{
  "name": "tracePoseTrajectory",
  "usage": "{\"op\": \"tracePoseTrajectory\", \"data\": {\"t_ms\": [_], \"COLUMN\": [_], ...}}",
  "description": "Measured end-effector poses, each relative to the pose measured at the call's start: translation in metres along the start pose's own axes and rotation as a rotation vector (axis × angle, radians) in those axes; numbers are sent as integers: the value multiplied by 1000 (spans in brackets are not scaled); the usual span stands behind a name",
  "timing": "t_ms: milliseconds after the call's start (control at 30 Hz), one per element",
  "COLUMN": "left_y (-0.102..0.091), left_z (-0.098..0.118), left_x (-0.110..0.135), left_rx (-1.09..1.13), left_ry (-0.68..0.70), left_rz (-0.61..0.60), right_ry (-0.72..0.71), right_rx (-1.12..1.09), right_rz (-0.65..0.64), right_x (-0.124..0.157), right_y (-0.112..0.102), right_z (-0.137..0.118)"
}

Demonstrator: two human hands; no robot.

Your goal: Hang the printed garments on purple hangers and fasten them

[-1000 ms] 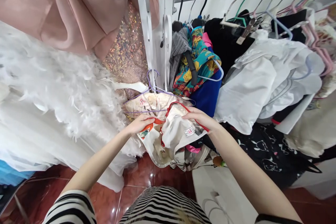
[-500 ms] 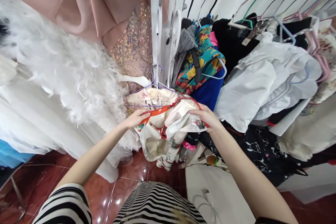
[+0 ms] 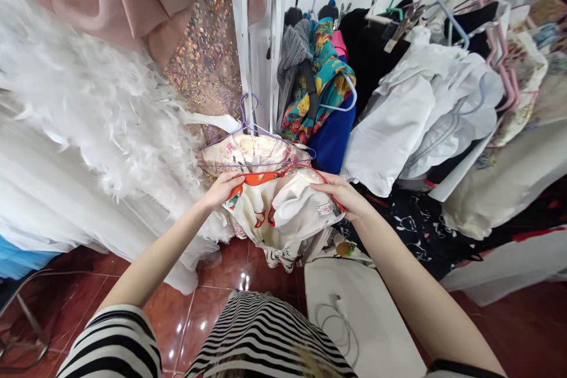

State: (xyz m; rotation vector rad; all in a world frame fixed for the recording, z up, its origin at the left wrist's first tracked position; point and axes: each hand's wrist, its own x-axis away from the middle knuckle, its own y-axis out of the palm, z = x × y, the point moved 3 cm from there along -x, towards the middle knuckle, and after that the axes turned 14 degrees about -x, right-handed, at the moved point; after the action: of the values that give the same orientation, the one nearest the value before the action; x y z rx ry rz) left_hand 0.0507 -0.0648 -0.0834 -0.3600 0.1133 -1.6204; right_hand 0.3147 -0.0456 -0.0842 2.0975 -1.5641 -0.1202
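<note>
A white garment with red-orange trim [image 3: 292, 207] is stretched between my two hands, its pale inner side and a small label facing me. At its left end, my left hand [image 3: 222, 189] pinches the orange-red edge. My right hand [image 3: 339, 192] grips the opposite edge near the label, thumb on the inside. Just beyond it hangs a cream floral garment [image 3: 257, 150] with a thin purple hanger [image 3: 243, 124] across it. The lower part of the white garment droops in folds over the floor.
White feathery and tulle gowns [image 3: 106, 112] hang at the left, beside a sequined dress [image 3: 208, 41]. On the right, a rail carries several hangers with white blouses [image 3: 398, 118] and a teal floral garment [image 3: 323, 82]. A white surface with a coiled cable [image 3: 354, 313] stands below, on red floor tiles [image 3: 221, 319].
My view has shifted, so the surroundings sit further left and higher. The garment is spread wider and smoother between my hands, showing more of the inside and the label. Both hands keep their hold.
</note>
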Motion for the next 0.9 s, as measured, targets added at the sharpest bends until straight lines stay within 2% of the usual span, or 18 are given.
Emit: {"op": "tracePoseTrajectory", "data": {"t_ms": [100, 300, 467, 667, 800, 900], "left_y": [7, 14, 10, -7, -12, -15], "left_z": [3, 8, 5, 0, -1, 1], "left_x": [4, 12, 23, 32, 34, 35], "left_rx": [-10, 19, 10, 7, 9, -34], "left_ry": [1, 16, 26, 30, 43, 69], "left_rz": [-10, 14, 44, 91, 88, 82], "right_ry": [-10, -13, -122, -258, -160, -67], "right_rx": [4, 141, 385, 795, 954, 886], "right_rz": [4, -88, -113, -204, -293, -290], "right_x": [9, 22, 15, 8, 9, 13], "right_y": [-8, -10, -16, -15, -14, -9], "right_z": [1, -9, -5, -1, 7, 8]}}
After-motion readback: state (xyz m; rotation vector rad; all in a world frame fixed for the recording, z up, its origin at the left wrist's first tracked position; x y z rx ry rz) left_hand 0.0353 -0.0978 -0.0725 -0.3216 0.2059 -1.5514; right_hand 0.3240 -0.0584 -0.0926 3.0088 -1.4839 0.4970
